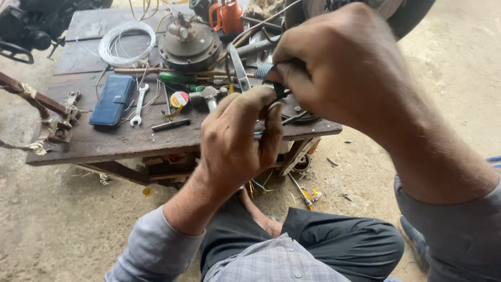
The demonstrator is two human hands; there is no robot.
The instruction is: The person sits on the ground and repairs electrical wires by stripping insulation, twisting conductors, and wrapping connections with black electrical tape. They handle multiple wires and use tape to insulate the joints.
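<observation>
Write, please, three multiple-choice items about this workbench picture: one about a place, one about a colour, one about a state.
1. Where does the silver wrench lie?
A. Just right of the blue wallet case
B. On the ground
C. On top of the round motor

2. What colour is the coil of wire at the back of the wooden table?
A. Red
B. White
C. Green

3. How are the hands placed?
A. Both flat on the table
B. Raised together, pinching a small dark strip
C. Far apart

Answers: 1 A, the wrench lies beside the case's right edge. 2 B, the loops look white. 3 B, the left hand and right hand meet above the table edge, fingers closed on the strip.
</observation>
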